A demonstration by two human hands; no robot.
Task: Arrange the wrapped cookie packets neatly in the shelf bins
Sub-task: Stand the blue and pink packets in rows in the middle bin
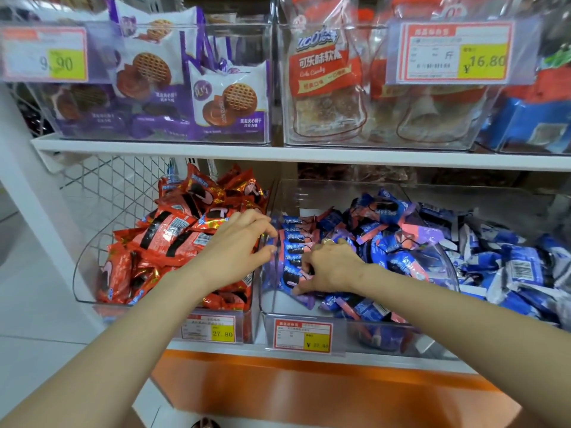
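Glossy foil packets (pixel 173 233), clear plastic bin (pixel 268 304)

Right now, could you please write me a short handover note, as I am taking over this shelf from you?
Left hand: open, fingertips pressing the left side of the upright row of blue packets.
Right hand: grips that row from its right side.
Done: one short row stands on edge at the left of the middle bin.
Left: loose blue packets lie heaped beside it; red packets in the left bin are heaped too.
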